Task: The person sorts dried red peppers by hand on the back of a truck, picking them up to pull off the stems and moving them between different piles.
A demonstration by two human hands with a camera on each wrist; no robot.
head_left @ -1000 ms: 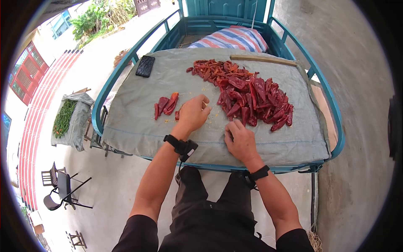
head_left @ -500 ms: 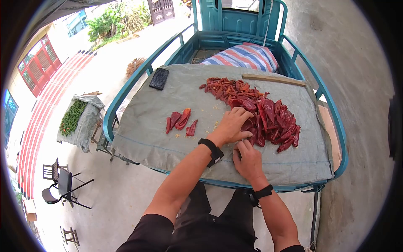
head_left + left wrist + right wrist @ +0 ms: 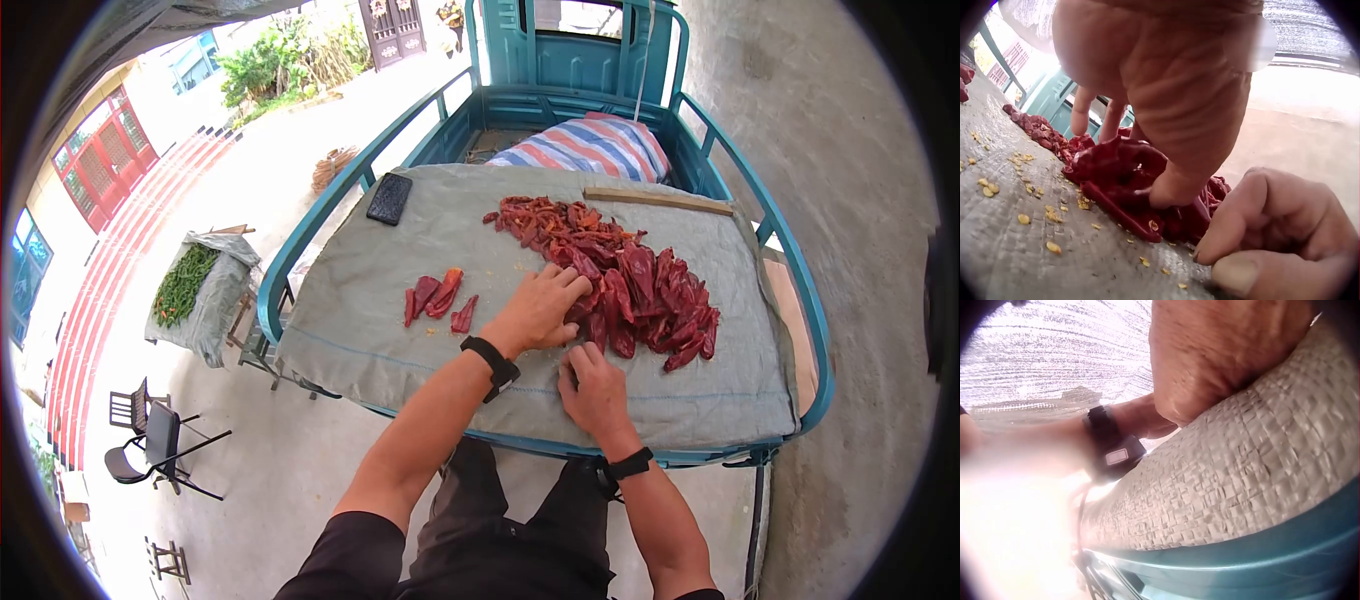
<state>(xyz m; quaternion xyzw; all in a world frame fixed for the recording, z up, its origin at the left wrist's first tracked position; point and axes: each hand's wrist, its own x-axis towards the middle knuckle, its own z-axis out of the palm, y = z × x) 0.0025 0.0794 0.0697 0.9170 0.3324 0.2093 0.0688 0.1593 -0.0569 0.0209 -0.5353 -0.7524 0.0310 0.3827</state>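
Observation:
A heap of dried red peppers (image 3: 640, 300) lies on a grey woven cloth (image 3: 360, 310). At the heap's near left edge my left hand (image 3: 540, 308) grips a dark red pepper (image 3: 1119, 175), thumb pressed on its near side and fingers beyond it. My right hand (image 3: 592, 385) rests on the cloth just nearer me, loosely curled. In the left wrist view its thumb and forefinger tips come close together beside the pepper, with nothing showing between them. Only the back of this hand (image 3: 1222, 356) shows in the right wrist view. Yellow seeds (image 3: 1052, 247) dot the cloth.
Several separate red peppers (image 3: 445, 293) lie left of my hands. A black phone (image 3: 389, 199) sits at the cloth's far left, a wooden strip (image 3: 660, 202) along its far edge. Teal rails (image 3: 760, 190) flank the cart bed, where a striped sack (image 3: 590, 148) lies.
My left hand has moved right from near the small separate group to the heap and taken hold of a pepper. My right hand stays close to the heap's near edge. The head view has shifted.

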